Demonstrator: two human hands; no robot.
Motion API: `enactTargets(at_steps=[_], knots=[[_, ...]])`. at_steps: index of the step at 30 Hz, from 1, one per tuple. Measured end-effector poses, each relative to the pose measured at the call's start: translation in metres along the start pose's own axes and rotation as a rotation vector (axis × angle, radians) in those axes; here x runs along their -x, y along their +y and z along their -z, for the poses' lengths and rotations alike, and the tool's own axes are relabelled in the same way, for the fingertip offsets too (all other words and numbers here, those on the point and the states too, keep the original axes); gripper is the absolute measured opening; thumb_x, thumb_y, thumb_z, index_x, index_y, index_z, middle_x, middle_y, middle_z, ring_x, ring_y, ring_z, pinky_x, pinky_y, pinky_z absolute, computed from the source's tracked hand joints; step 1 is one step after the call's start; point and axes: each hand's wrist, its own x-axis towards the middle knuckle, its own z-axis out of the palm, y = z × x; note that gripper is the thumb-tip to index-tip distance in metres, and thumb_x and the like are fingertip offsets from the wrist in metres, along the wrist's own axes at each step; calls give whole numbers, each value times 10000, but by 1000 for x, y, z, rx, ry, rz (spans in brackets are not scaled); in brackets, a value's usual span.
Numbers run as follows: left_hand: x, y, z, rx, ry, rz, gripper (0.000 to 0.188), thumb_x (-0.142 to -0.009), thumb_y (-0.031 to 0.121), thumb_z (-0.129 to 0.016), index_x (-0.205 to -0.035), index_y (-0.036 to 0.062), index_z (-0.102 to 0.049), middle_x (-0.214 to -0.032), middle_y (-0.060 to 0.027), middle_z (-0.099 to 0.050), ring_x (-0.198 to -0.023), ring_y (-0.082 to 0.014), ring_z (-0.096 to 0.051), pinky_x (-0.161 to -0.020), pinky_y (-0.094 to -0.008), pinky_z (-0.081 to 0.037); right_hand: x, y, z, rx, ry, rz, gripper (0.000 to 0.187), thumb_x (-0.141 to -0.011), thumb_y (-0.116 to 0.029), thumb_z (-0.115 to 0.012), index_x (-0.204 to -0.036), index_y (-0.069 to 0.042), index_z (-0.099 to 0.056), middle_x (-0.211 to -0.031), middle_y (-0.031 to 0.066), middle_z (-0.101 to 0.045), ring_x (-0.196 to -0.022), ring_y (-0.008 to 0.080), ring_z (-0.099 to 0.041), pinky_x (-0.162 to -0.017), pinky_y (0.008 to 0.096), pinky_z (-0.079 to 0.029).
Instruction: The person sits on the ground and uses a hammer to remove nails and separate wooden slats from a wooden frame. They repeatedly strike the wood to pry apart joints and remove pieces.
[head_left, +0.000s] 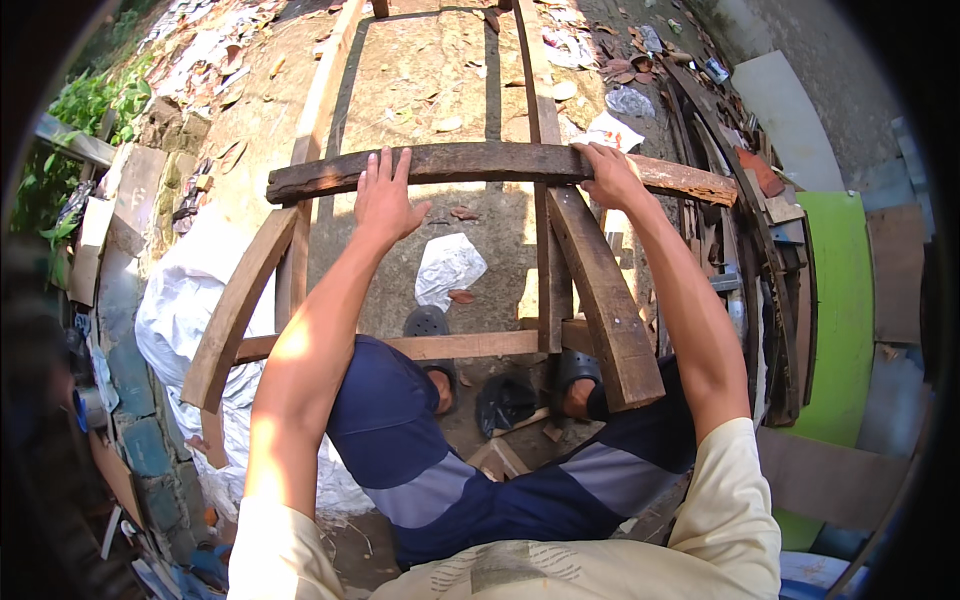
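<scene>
Your left hand (386, 205) lies with fingers extended on the dark wooden beam (480, 162); your right hand (612, 180) curls over it farther right. The beam crosses the long rails (323, 90) of the wooden frame (465, 346). Two short boards (605, 300) extend toward you, one per side. White sheeting (185, 300) lies at left; a green panel (835, 310) stands at right.

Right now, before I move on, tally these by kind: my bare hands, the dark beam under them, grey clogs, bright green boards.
Bare hands: 2 (left hand, right hand)
Dark beam: 1
Grey clogs: 2
Green board: 1
Total: 6
</scene>
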Motion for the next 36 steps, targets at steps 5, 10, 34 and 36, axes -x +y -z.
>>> enactTargets(at_steps=[5, 10, 34, 36], knots=[[4, -7, 6, -84, -25, 60, 990, -818, 473, -725, -1585, 160, -183, -1628, -185, -191, -1496, -386, -193, -1189, -539, -216, -1, 3, 0, -78, 22, 42, 741, -781, -213, -806, -1442, -166, -474, -1387, 152, -527, -1321, 386, -443, -1117, 477, -374], [1, -15, 6, -74, -37, 79, 1013, -810, 500, -725, -1586, 156, -172, -1631, -184, -176, -1498, -392, -180, -1182, -560, -216, -4, -6, 10, -79, -18, -28, 688, -777, -245, -813, -1400, -177, -528, -1320, 141, -560, -1243, 375, -490, -1066, 458, -428], [-6, -17, 13, 84, 171, -355, 710, -837, 389, -739, -1418, 63, -494, -1472, -184, -467, -1373, -334, -433, -1109, -426, -393, -9, 1, 6, -82, -2, -7, 726, -719, -236, -846, -1376, -162, -548, -1293, 170, -573, -1204, 408, -504, -1038, 479, -436], [-10, -7, 12, 237, 180, -402, 458, -874, 339, -709, -1249, 88, -628, -1237, -158, -624, -1158, -309, -588, -942, -401, -493, -9, -1, 5, -78, -12, -17, 738, -719, -239, -847, -1385, -157, -541, -1307, 167, -565, -1220, 401, -497, -1052, 476, -426]])
